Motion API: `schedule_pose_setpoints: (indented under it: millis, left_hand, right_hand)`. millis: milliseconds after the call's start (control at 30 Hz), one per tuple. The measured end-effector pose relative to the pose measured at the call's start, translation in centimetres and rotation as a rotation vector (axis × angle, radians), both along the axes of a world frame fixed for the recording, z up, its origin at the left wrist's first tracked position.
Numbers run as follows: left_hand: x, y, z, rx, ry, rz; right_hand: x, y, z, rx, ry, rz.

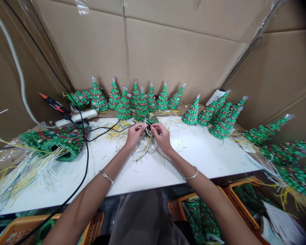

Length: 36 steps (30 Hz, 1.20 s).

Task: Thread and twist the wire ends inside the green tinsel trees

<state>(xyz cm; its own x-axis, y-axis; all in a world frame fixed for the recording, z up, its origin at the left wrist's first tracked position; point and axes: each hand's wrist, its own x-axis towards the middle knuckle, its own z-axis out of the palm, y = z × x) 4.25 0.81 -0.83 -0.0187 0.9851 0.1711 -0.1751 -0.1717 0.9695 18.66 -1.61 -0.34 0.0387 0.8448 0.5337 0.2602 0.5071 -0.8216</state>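
In the middle of the white table (132, 173), my left hand (136, 134) and my right hand (161, 135) meet with fingers pinched together. Both grip a bundle of thin white wires (148, 132) between them. A small green tinsel Christmas tree (153, 119) shows partly behind my fingers, and the wires seem to come from its base. Yellow, white and dark wire ends fan out below my hands. My fingers hide exactly which wires each one pinches.
Several small Christmas trees (142, 105) stand along the back. A tree lying on its side (53, 143) trails wires at left, beside a power strip (76, 118), soldering iron (53, 104) and black cord (87, 153). Wire scraps litter the table. Orange baskets (181, 207) sit below its edge.
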Motion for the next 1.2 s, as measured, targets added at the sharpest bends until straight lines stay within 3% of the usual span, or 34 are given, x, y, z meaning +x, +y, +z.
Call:
schedule_pose_setpoints:
  millis: [200, 467, 900, 1200]
  left_hand:
    - [0.08, -0.07, 0.06, -0.015, -0.013, 0.002]
    - [0.11, -0.05, -0.11, 0.001, -0.048, 0.01]
    - [0.16, -0.19, 0.08, 0.015, -0.046, 0.016]
    - [0.32, -0.38, 0.22, -0.026, -0.055, 0.035]
  right_hand:
    - [-0.19, 0.27, -0.37, -0.022, 0.125, -0.041]
    - [-0.5, 0.07, -0.88, -0.038, -0.08, 0.026]
    - [-0.58, -0.3, -0.53, -0.045, -0.148, 0.081]
    - [-0.49, -0.3, -0.2, -0.027, 0.044, -0.022]
